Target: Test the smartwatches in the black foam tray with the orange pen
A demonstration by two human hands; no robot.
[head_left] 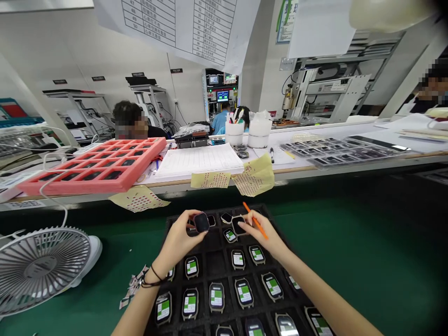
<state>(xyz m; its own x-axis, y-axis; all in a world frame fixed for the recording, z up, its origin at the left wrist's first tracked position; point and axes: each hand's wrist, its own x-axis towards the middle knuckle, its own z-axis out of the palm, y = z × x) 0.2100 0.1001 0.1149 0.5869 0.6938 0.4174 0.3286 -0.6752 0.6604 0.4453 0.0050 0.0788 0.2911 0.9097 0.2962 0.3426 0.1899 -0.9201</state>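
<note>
My left hand (pixel 181 237) pinches a dark square smartwatch body (pixel 201 223) between thumb and fingers, above the far part of a black compartment tray (pixel 214 264). At the tray's far side, the fingertips of my right hand (pixel 262 229) grip the edge of another smartwatch body (pixel 238 226), whose screen is dark. A thin orange stick (pixel 259 225), perhaps a pen, lies across the fingers of that hand. More watch bodies sit in the compartments below, such as a lit watch (pixel 244 292) with a green and white screen. My forearms cover some tray edges.
A white fan (pixel 42 268) stands at the left, with a pile of small strips (pixel 133 285) beside it. On the raised shelf are a pink foam tray (pixel 101 161), paper sheets (pixel 199 159), pen cups (pixel 234 133) and clear trays (pixel 345 151). Other people sit beyond.
</note>
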